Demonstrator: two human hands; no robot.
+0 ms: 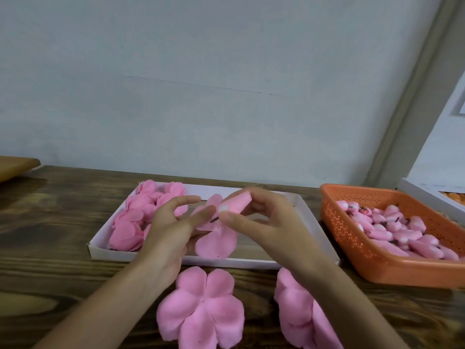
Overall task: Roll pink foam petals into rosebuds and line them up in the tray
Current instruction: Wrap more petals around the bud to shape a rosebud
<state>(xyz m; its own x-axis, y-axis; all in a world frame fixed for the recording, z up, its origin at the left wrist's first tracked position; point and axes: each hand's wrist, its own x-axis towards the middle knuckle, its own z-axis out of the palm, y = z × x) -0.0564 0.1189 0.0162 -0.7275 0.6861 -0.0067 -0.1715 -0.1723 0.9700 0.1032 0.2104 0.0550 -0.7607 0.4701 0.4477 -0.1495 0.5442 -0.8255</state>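
Nearest, laid flat on the counter [50, 248] as ready stock: one pink petal flower [201, 308] and, just right of it, a stack [294, 313] of more. Beyond, above the middle of the white tray [251, 263]: a rolled bud [236, 204] pinched between fingers and thumb of the right hand [266, 222], dark stem aimed at another flat flower [216, 238] steadied by the left hand [171, 222], fingers spread and nearly straight, probably for wrapping. Heaped at the tray's left end, pink flowers [136, 217]; piled in the orange basket [377, 270] just beside the tray, many rolled buds [402, 230].
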